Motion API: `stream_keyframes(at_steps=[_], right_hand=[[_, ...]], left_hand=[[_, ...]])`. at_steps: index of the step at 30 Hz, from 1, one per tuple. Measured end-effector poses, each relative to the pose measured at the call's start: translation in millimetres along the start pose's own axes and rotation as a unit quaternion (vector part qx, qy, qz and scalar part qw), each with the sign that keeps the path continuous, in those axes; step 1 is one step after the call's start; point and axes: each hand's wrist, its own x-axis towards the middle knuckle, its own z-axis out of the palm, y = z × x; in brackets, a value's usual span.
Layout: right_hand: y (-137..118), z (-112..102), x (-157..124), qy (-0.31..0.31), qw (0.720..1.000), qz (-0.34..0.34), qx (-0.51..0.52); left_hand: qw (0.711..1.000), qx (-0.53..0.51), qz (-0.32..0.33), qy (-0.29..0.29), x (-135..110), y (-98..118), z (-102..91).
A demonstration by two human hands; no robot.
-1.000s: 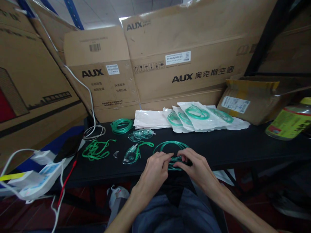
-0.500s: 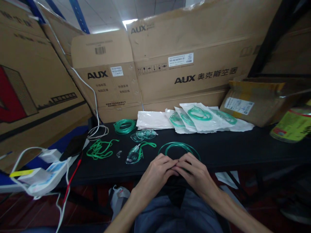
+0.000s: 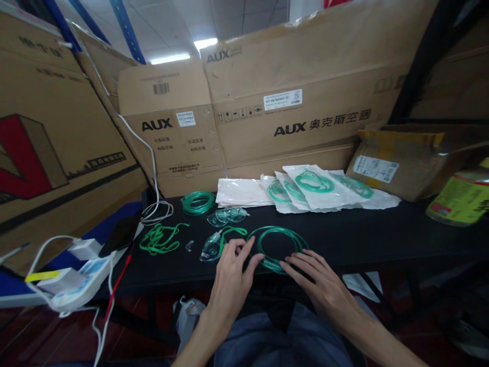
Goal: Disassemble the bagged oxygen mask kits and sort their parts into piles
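Note:
A coil of green tubing (image 3: 280, 230) lies on the black table in front of me. My left hand (image 3: 233, 272) is at the coil's left edge, thumb and index finger apart with nothing between them. On the other side, my right hand (image 3: 317, 278) rests with outstretched fingers at the coil's lower right. Just beyond my left hand is a clear mask with a green strap (image 3: 211, 245). Farther back lie more clear masks (image 3: 228, 216). A tangle of green elastic straps (image 3: 159, 238) and a small clear piece (image 3: 189, 245) lie to the left.
Another green tubing coil (image 3: 197, 202) sits at the back, beside flat white pouches (image 3: 242, 192). Filled pouches (image 3: 311, 186) overlap to their right. A cardboard box (image 3: 397, 160) and a yellow-labelled bottle (image 3: 460, 196) stand right; a power strip (image 3: 82, 283) with cables is left.
My hands have come apart from their fingertip pinch in front of the coil. The left moved left and opened; the right spread flat at the coil's right side. The view shifted slightly.

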Motion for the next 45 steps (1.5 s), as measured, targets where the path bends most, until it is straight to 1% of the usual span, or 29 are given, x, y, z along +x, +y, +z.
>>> stream_keyframes(at_steps=[1,3,5,8,12,15,17,19,20,23,25,27,29,30,32,33,36,38,39,41,43,45], right_hand=[[-1.7,1.7,0.5,0.018,1.000,0.004,0.005],[-5.5,4.9,1.3,0.054,0.998,0.014,0.013],[-9.0,7.8,2.0,0.084,0.996,0.023,0.019],[-13.4,12.5,5.2,0.110,0.993,0.036,0.029],[-17.2,20.0,13.5,0.150,0.987,0.038,0.044],[-18.5,23.3,18.2,0.169,0.983,0.048,0.058],[-19.1,22.9,19.6,0.167,0.982,0.055,0.071],[-19.7,20.8,20.7,0.164,0.981,0.057,0.089],[-20.0,19.4,21.6,0.169,0.979,0.058,0.099],[-20.6,15.2,26.6,0.213,0.966,0.074,0.130],[-20.9,13.4,31.4,0.246,0.954,0.094,0.145],[-21.1,12.4,35.7,0.267,0.943,0.116,0.158],[-21.0,11.8,38.6,0.272,0.937,0.140,0.171],[-20.7,11.6,39.5,0.269,0.935,0.153,0.175],[-19.8,11.1,40.7,0.260,0.932,0.183,0.175],[-19.2,10.6,41.3,0.258,0.930,0.197,0.171],[-17.7,7.8,44.5,0.261,0.923,0.230,0.165],[-18.1,5.0,48.4,0.258,0.918,0.240,0.181],[-19.1,3.8,50.7,0.252,0.917,0.241,0.193],[-22.7,3.1,55.8,0.235,0.919,0.235,0.214],[-27.5,4.6,60.3,0.222,0.925,0.218,0.219],[-32.0,5.0,62.5,0.215,0.934,0.191,0.212]], left_hand=[[0.999,0.015,-0.042,0.002,-0.2,0.5,-3.1],[0.994,0.035,-0.104,-0.019,1.3,2.8,-8.4],[0.989,0.040,-0.132,-0.061,6.3,7.1,-10.6],[0.983,0.018,-0.145,-0.114,19.7,14.7,-7.0],[0.977,-0.042,-0.156,-0.138,38.0,19.8,3.1],[0.973,-0.087,-0.144,-0.161,44.8,17.1,7.7],[0.969,-0.117,-0.142,-0.166,47.1,12.1,9.9],[0.958,-0.168,-0.162,-0.167,49.4,5.9,12.5],[0.944,-0.210,-0.186,-0.172,50.8,3.3,14.0],[0.886,-0.331,-0.259,-0.198,53.9,1.7,17.1],[0.851,-0.399,-0.276,-0.200,52.6,8.0,16.8],[0.812,-0.481,-0.272,-0.187,47.1,18.1,15.1],[0.765,-0.564,-0.258,-0.177,38.8,27.8,13.4],[0.747,-0.591,-0.247,-0.176,34.3,31.3,13.1],[0.723,-0.627,-0.233,-0.175,26.7,34.6,13.5],[0.716,-0.637,-0.228,-0.172,23.8,34.6,14.2],[0.711,-0.649,-0.215,-0.163,19.6,31.5,17.2],[0.716,-0.647,-0.207,-0.159,19.9,30.6,19.8],[0.722,-0.641,-0.211,-0.151,20.7,31.1,21.3],[0.740,-0.617,-0.241,-0.113,23.6,33.6,24.5],[0.761,-0.582,-0.278,-0.065,27.0,36.7,27.5],[0.778,-0.555,-0.293,-0.036,29.9,38.2,29.2]])
